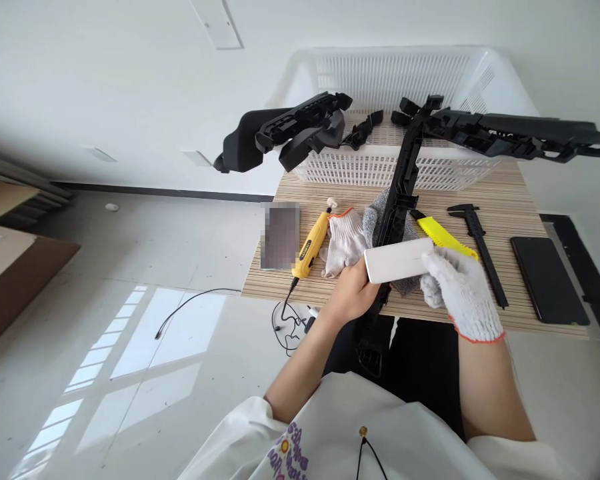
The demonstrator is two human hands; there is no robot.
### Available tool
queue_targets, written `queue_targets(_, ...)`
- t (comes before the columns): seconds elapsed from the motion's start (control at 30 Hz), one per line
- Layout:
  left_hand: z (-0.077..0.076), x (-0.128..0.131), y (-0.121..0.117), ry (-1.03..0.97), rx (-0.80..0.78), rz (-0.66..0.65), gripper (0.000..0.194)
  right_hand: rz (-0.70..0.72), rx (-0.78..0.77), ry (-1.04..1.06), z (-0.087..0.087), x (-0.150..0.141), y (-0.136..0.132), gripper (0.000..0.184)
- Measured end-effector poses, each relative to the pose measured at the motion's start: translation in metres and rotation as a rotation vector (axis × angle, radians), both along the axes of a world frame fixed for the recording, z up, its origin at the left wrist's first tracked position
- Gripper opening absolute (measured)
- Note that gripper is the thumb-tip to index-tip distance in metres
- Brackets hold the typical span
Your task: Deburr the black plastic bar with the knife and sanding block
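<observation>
My right hand [457,287], in a white knitted glove with an orange cuff, grips one end of a flat white rectangular block [397,261]. My bare left hand [356,290] is closed around a long black plastic trim piece [405,177], its fingers partly hidden behind the block and the piece. The block lies across the trim just above that hand. The trim runs from my lap up over the table to the basket. Under it lie a grey glove [375,213] and a white glove [347,240]. Close to my right hand is a yellow utility knife [443,237].
A white plastic basket [345,163] at the back holds several black plastic parts [285,133]. On the wooden table [510,193] are a yellow rotary tool [313,243] with a cord, a pixelated rectangle [280,237], a black caliper [483,253] and a phone [550,280]. Cardboard boxes [25,287] stand left.
</observation>
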State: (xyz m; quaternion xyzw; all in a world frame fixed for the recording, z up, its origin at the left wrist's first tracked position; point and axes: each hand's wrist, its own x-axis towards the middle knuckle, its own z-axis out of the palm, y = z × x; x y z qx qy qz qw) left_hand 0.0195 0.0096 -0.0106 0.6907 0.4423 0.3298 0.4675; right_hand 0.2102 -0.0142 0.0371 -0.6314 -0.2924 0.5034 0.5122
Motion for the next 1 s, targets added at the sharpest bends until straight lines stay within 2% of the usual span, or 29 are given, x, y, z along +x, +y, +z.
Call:
queue_targets(0.13, 0.004, -0.001, 0.000, 0.013, -0.031, 0.004, 0.013, -0.071, -0.015, 0.000, 0.000, 0.000, -0.003, 0.031)
queue_targets(0.23, 0.005, -0.001, 0.000, 0.009, -0.034, -0.001, 0.007, 0.001, -0.035, -0.013, -0.002, 0.000, -0.003, 0.029)
queue_targets(0.37, 0.002, -0.001, 0.000, -0.001, -0.028, 0.043, 0.017, -0.090, 0.027, 0.008, -0.001, -0.002, -0.001, 0.030)
queue_targets(0.4, 0.000, -0.001, 0.000, -0.018, -0.026, 0.053, 0.020, -0.082, 0.021, 0.011, -0.001, -0.002, -0.001, 0.031)
queue_targets(0.53, -0.006, -0.001, 0.000, -0.104, -0.053, 0.058, 0.022, 0.088, -0.063, 0.002, 0.001, -0.003, 0.000, 0.035)
queue_targets(0.57, -0.006, -0.002, 0.000, -0.109, -0.063, 0.059, 0.023, 0.089, -0.058, 0.003, 0.000, -0.003, 0.001, 0.034)
queue_targets(0.67, -0.004, -0.002, -0.001, -0.106, -0.075, 0.056, 0.027, -0.041, 0.010, 0.024, -0.003, -0.002, 0.005, 0.031)
queue_targets(0.8, -0.001, -0.003, -0.002, -0.157, -0.099, -0.064, 0.036, -0.208, 0.107, 0.061, -0.008, -0.002, 0.010, 0.032)
queue_targets(0.9, -0.004, -0.004, 0.000, -0.135, -0.011, -0.111, 0.041, -0.241, 0.160, 0.075, -0.007, -0.004, 0.009, 0.034)
queue_targets(1.0, -0.007, -0.003, 0.002, -0.126, 0.103, -0.106, 0.029, -0.101, 0.098, 0.057, -0.003, -0.007, 0.007, 0.036)
